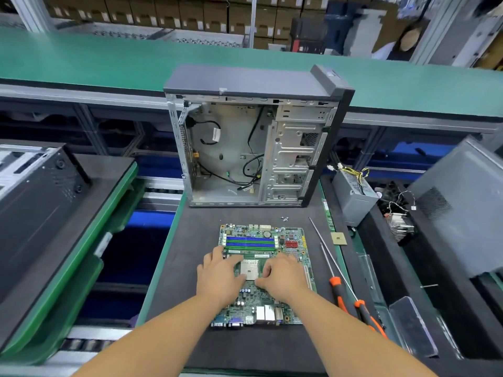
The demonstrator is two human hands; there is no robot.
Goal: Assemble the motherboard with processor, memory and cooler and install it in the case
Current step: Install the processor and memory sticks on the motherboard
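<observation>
Both forearms reached over the motherboard (265, 270) on the worktop (190, 240); left hand (219, 276) lay spread flat, right hand (283, 276) curled at the empty socket (249, 269) between them. I judged the processor (339, 238) lay beyond-right, nearer the right fingers (265, 273).

This is a computer assembly line in a factory. A long green conveyor belt (109, 61) runs across the far side, with stacked cardboard cartons (163, 12) on racks behind it. Nearer, dark work pallets (185, 240) sit on a roller track (160, 191), carrying an open PC case (255, 148), with another case (35, 180) on the left pallet.
</observation>
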